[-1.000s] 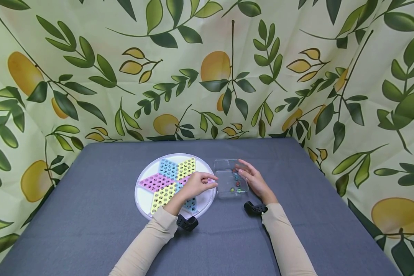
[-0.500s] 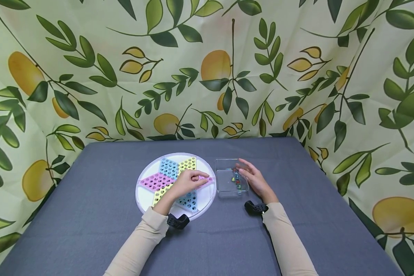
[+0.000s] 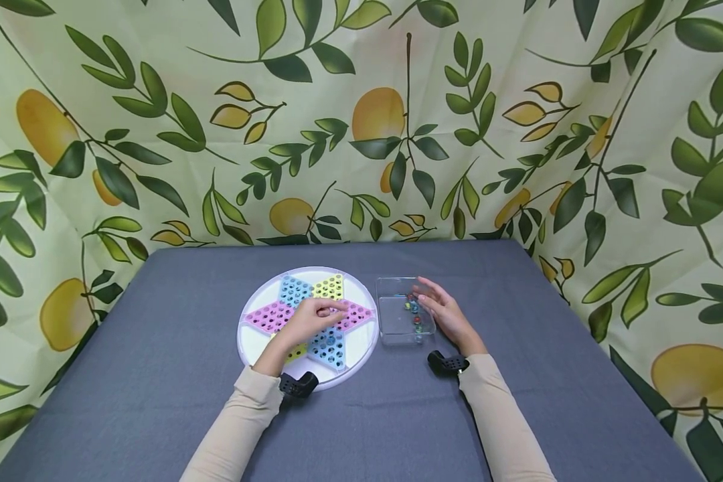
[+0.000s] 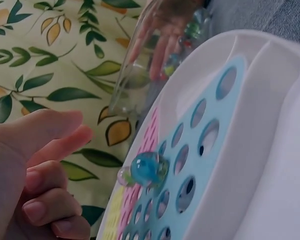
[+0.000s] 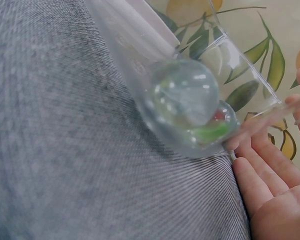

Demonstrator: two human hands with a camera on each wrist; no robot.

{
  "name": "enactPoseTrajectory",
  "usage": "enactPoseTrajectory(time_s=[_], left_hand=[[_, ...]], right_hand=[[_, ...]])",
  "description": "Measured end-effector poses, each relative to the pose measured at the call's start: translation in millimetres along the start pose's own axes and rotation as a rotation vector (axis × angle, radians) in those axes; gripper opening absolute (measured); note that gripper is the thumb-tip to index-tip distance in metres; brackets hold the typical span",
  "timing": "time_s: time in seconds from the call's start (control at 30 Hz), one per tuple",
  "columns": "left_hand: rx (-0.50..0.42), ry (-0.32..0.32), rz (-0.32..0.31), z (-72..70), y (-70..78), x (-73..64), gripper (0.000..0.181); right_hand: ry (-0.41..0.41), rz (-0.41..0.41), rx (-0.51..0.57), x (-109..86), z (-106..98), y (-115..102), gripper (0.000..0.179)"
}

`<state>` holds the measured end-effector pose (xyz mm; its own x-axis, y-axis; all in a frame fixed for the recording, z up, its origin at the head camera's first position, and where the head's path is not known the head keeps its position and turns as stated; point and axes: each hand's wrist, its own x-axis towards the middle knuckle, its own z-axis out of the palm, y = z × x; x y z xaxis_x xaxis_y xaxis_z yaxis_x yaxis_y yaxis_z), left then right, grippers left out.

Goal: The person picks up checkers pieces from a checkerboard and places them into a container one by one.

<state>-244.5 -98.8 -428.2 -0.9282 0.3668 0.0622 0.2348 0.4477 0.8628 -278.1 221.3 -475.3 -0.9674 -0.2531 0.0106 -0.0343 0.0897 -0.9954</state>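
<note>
The left hand (image 3: 307,323) hovers over a round white Chinese checkers board (image 3: 358,348), its thumb and index fingertips close together and its other fingers curled in the left wrist view. Whether a marble is between those fingertips I cannot tell. On the board's light blue point, a blue marble (image 4: 145,167) stands beside other marbles. The right hand (image 3: 448,318) rests against the right wall of a clear plastic box (image 3: 391,321), fingers extended along it in the right wrist view. Several glass marbles (image 3: 417,320) lie along the right side inside the box.
A grey cloth (image 3: 156,375) covers the table. Behind and at the sides hangs a leaf-and-fruit curtain (image 3: 313,167). The box stands just right of the board. Black bands (image 3: 299,384) with cameras are on both wrists.
The left hand has moved left from beside the box to over the board's middle. Marbles inside the box have shifted position. The right hand has stayed at the box.
</note>
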Motion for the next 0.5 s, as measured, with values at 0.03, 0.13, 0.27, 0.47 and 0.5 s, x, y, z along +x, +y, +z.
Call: enactPoseTrajectory(time_s=[0.03, 0.13, 0.27, 0.47, 0.5], left_hand=[[0.007, -0.007, -0.004, -1.5, -1.2, -0.4, 0.026], [0.036, -0.049, -0.006, -5.9, -4.0, -1.5, 0.027], [0.039, -0.124, -0.009, -11.1, -8.7, -2.4, 0.029], [0.038, -0.201, -0.036, -18.4, -14.8, -3.6, 0.029], [0.043, -0.207, -0.045, -19.4, -15.2, -4.0, 0.029]], right_hand=[[0.001, 0.0, -0.002, -0.1, -0.2, 0.0, 0.058], [-0.002, -0.002, -0.006, -0.2, -0.6, -0.1, 0.058], [0.002, -0.004, 0.005, -0.4, -0.6, -0.4, 0.058], [0.01, 0.008, 0.006, -0.3, 0.1, -1.2, 0.058], [0.012, 0.011, 0.005, -0.6, 0.2, -1.3, 0.058]])
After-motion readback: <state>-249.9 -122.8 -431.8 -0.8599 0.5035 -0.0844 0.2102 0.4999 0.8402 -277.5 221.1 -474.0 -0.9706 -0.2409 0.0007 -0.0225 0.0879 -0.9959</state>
